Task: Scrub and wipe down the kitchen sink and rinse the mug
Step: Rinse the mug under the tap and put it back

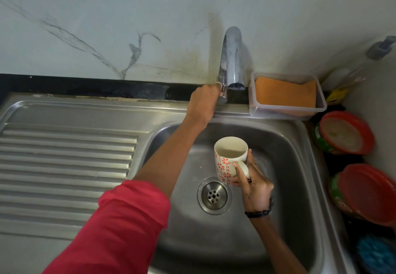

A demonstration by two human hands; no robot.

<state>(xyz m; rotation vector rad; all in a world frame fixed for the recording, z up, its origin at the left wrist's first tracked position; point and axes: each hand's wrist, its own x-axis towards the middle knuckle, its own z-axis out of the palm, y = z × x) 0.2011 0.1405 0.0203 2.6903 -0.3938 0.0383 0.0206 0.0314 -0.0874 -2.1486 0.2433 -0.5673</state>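
Observation:
A white mug with red flower prints is held upright over the steel sink basin, above and just right of the drain. My right hand grips the mug by its handle. My left hand reaches to the back of the sink and its fingers curl round the tap handle at the base of the chrome faucet. No water stream shows below the spout.
A ribbed steel drainboard lies left of the basin. A clear plastic tub with an orange sponge stands behind the basin at right. Two red-lidded containers and a blue scrubber crowd the right counter edge.

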